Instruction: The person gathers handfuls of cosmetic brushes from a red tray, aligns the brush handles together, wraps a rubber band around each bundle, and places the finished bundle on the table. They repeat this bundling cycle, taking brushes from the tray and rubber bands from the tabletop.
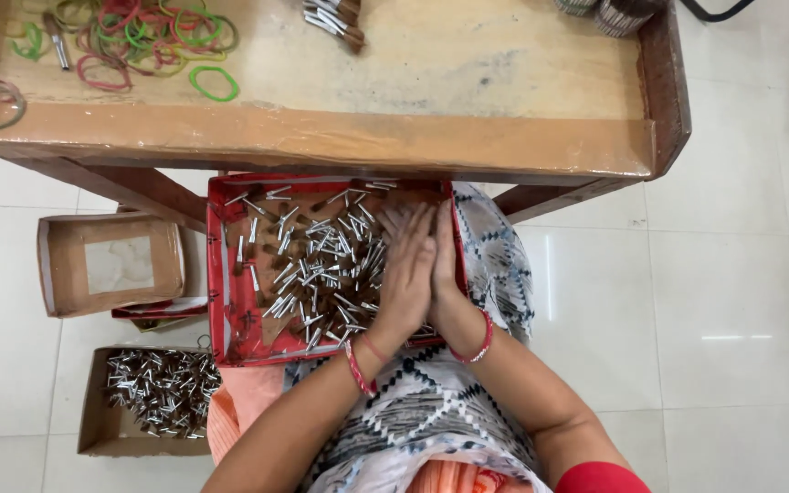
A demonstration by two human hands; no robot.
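Since the red tray (230, 274) of small metal pieces (321, 265) sits right on the lap, left hand (405, 274) and right hand (445, 260) press flat together over it, maybe rolling some between the palms, can't tell.

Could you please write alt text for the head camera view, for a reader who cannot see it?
A seated person presses the left hand and right hand together, palms touching, over a red tray of small silver metal pieces on their lap, beneath a wooden table strewn with coloured rubber bands.

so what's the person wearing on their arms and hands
Both forearms are bare. The left hand has a thin red thread band at the wrist, the right hand a red bangle. A red sleeve edge shows on the right upper arm.
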